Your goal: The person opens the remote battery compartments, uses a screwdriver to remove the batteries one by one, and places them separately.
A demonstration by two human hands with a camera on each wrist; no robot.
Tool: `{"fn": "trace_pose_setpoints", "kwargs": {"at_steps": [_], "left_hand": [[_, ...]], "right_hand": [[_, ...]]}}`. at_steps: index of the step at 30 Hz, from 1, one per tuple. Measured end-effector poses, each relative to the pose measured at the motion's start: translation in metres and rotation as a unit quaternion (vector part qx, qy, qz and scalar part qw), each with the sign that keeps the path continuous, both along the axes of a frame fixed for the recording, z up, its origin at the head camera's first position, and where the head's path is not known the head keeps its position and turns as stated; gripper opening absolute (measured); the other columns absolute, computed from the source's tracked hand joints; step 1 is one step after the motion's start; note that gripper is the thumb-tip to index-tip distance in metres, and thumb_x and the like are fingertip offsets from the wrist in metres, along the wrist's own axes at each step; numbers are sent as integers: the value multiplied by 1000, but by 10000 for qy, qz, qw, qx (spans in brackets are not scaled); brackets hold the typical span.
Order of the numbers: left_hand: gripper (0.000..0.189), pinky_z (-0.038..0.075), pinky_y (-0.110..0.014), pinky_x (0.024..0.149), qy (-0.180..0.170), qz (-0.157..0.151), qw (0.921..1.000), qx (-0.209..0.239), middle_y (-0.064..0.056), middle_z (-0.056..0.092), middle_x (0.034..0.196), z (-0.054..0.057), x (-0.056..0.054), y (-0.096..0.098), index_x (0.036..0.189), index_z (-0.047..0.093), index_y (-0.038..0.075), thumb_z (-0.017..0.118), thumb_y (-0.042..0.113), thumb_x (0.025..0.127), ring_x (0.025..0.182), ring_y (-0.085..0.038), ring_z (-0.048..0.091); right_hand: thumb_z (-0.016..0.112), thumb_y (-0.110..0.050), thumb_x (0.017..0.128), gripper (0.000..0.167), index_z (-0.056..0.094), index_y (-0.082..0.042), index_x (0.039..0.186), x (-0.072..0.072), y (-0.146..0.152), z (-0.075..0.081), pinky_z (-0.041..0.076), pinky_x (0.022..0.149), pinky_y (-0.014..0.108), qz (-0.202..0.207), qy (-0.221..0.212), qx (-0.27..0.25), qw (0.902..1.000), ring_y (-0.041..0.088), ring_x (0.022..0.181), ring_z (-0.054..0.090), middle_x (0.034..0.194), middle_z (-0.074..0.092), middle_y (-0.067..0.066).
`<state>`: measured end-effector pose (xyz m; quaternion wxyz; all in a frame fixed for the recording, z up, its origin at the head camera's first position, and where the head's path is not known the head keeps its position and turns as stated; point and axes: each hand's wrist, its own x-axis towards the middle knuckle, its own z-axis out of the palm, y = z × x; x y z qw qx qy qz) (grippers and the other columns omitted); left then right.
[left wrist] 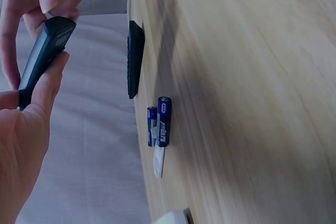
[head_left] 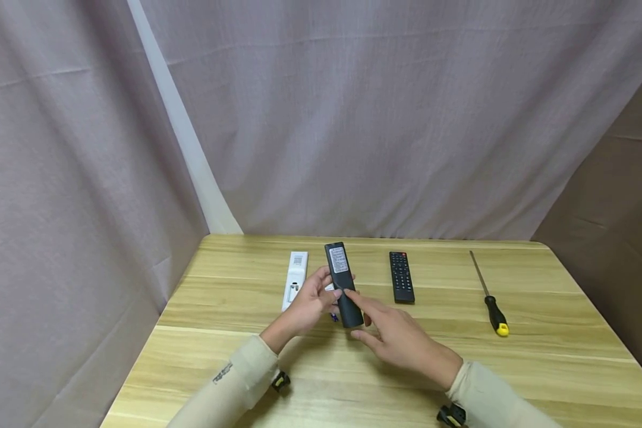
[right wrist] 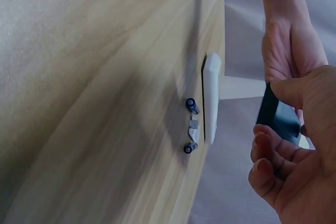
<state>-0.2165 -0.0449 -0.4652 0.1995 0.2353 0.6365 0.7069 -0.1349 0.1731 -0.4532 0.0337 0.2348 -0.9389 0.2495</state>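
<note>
My left hand [head_left: 311, 301] grips a black remote control [head_left: 348, 303] by its sides, raised over the table. Its back faces up, with a pale printed label [head_left: 339, 260] on the far half. The index finger of my right hand [head_left: 401, 339] lies on the back of this remote, while the right thumb is near its lower end. Below the hands, two blue batteries [left wrist: 164, 121] lie on the table by a small white piece [left wrist: 158, 162]. My hands partly hide them in the head view.
A white remote [head_left: 297, 267] lies face down left of my hands, its battery compartment uncovered. To the right, a second black remote [head_left: 402, 276] lies buttons up. Farther right is a screwdriver [head_left: 493, 312] with a black and yellow handle. Curtains [head_left: 353, 148] hang behind the wooden table [head_left: 556, 356].
</note>
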Motion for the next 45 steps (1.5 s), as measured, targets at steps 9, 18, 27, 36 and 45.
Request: {"fn": "trace_pose_setpoints", "kwargs": {"at_steps": [9,18,27,36,45], "left_hand": [[52,62,-56,103,16,11,10000,12,-25,48,164,0,2,2,160,32,-1,43,-1,109,131,-34,67],[51,64,-52,101,83,-31,10000,17,-31,46,162,2,6,5,157,33,-4,43,-3,107,126,-27,68],[52,65,-51,98,83,-73,9999,-119,-29,47,163,3,8,6,158,34,-1,45,-3,107,126,-29,69],[51,67,-44,96,34,-175,9997,-143,-32,48,160,0,10,11,156,37,-2,46,-4,106,124,-30,71],[50,67,-43,96,-8,-78,9996,-282,-32,56,152,-4,11,15,155,39,-1,46,-5,106,110,-17,72]], "right_hand": [[79,-30,98,77,39,-20,164,1,-3,-1,40,53,18,-256,-147,-66,9995,-2,56,42,101,68,0],[82,-24,96,73,44,-18,157,-1,-2,-3,41,54,18,-261,-9,5,9997,-2,58,45,91,64,-7],[84,-22,93,70,46,-14,152,-4,-3,0,44,58,19,-157,-102,68,9998,-1,65,51,88,65,-7],[90,-21,86,70,49,-9,142,-7,-2,1,49,62,21,9,-23,201,9998,1,70,56,91,70,-1],[91,-24,84,65,47,-11,130,-9,-1,-1,52,64,24,208,-34,258,9994,4,74,62,100,74,3]]}}
